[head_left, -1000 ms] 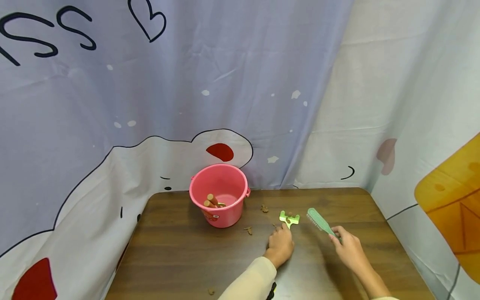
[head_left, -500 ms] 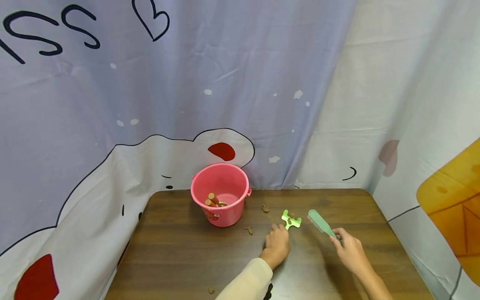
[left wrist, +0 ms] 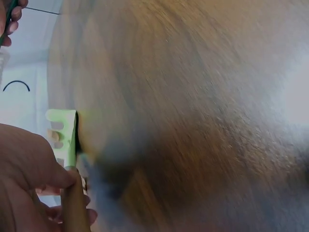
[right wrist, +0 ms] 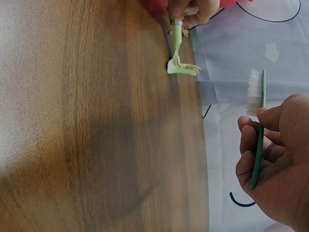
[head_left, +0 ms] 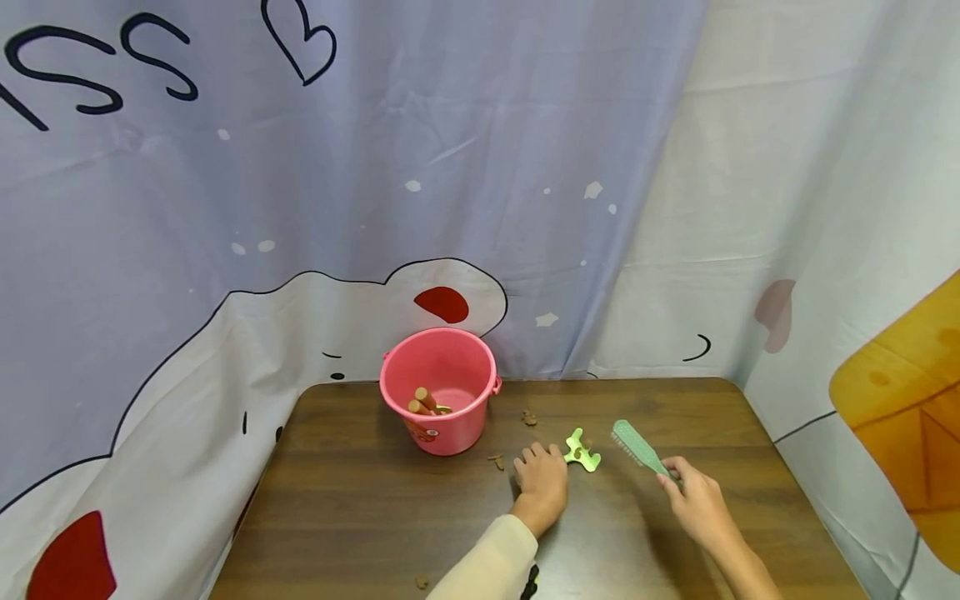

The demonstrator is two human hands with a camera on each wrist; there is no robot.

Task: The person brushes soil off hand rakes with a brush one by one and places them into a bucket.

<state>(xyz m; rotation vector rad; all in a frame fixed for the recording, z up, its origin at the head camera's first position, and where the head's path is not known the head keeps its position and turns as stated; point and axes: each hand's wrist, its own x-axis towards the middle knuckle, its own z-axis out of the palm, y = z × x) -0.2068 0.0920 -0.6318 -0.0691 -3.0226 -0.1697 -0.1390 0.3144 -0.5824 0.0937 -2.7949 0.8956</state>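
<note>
My left hand point(head_left: 540, 482) grips the wooden handle point(left wrist: 75, 203) of a small toy rake with a light green pronged head point(head_left: 583, 454). Brown scraps point(right wrist: 194, 68) lie on the prongs, and the head is low over the tabletop. In the head view the hand hides the handle. My right hand point(head_left: 701, 504) pinches a green brush point(head_left: 636, 444) by its handle, thumb on one side and fingers curled on the other. Its white bristles point(right wrist: 254, 92) face the rake, a short gap away from it.
A pink bucket point(head_left: 468, 429) at the back left holds wooden-handled tools point(head_left: 422, 402). Brown scraps point(head_left: 529, 417) lie behind the rake, more scraps point(head_left: 498, 461) by the bucket and one scrap point(head_left: 422, 582) near the front. Behind the table point(head_left: 360, 500) hangs a printed curtain point(head_left: 480, 167).
My left hand has shifted left, and the rake has turned so that its head points further right, scraps still on it. The right hand and brush have barely moved.
</note>
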